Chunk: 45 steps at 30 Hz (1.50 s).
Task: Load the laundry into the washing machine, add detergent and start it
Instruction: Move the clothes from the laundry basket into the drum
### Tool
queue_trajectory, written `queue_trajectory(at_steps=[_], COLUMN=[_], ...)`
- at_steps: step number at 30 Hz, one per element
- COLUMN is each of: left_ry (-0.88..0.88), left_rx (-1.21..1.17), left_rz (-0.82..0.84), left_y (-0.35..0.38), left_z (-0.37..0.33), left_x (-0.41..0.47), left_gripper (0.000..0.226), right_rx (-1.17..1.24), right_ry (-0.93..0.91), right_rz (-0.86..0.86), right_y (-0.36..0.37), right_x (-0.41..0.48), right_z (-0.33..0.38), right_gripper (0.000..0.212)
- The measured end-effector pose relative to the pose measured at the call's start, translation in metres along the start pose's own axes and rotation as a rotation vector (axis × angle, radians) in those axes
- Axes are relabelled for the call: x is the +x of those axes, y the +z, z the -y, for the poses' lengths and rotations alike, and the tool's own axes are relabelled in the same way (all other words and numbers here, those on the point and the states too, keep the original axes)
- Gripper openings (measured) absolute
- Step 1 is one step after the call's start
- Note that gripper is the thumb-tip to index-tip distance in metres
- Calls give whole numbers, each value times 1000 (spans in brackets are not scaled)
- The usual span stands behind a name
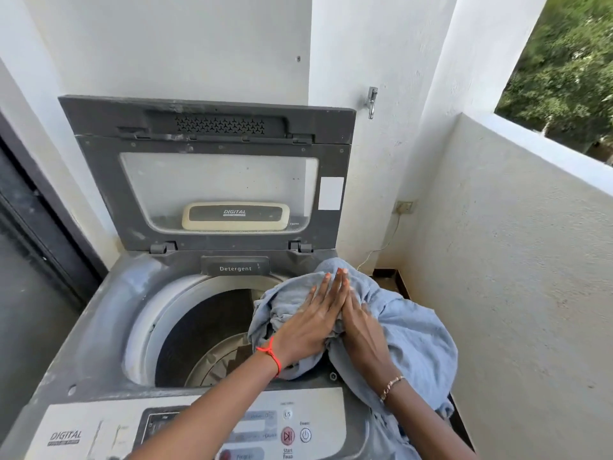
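Left hand (310, 322) and right hand (363, 330) press flat, side by side, on the soft, limp blue garment (418, 333) at the drum's (209, 330) right rim; probably best bunched at its middle.

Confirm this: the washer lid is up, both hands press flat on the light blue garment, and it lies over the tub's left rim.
One thing is wrong: the head view shows the light blue garment over the right rim of the tub, not the left. The lid is up, and the left hand and right hand press flat on the garment.
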<state>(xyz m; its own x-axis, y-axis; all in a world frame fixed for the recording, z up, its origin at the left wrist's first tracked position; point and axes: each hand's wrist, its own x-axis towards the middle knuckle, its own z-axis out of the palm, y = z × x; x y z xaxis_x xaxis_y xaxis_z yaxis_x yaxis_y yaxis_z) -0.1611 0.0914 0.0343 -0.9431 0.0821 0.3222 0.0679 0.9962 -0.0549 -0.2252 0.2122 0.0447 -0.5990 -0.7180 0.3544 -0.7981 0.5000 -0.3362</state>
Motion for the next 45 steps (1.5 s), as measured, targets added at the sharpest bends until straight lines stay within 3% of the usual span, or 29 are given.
queue_trajectory(at_steps=[5,9,12,17,20,26,31,36,41,45], left_ry=[-28,-90,-196,-323,-396,-462,-392,-289,-127,-31], left_rx=[16,183,233,277,240,80,-34,-127,-262,-349], left_rz=[-237,-355,-332,-133,-6,142,216,154,69,81], left_y=[-75,-133,-144,-91,-55,-37,-35,-38,-26,4], left_z=[40,93,124,138,133,112,98,59,-15,-96], left_x=[-12,-45,-79,-132,-146,-124,-94,-47,18,71], left_gripper=[84,89,91,104,129,135,121,117,116,116], right_rx=[91,176,213,340,346,189,284,321,259,137], right_ry=[-161,-281,-327,-311,-262,-36,67,117,348,534], right_rz=[-57,-139,-104,129,257,445,273,61,-210,-178], right_y=[-36,-39,-13,48,77,70,32,-4,-25,-25], right_x=[41,81,99,84,64,62,57,23,-36,-106], right_z=[66,136,180,194,177,130,78,38,-40,-102], right_gripper=[78,68,73,78,82,110,112,105,101,96])
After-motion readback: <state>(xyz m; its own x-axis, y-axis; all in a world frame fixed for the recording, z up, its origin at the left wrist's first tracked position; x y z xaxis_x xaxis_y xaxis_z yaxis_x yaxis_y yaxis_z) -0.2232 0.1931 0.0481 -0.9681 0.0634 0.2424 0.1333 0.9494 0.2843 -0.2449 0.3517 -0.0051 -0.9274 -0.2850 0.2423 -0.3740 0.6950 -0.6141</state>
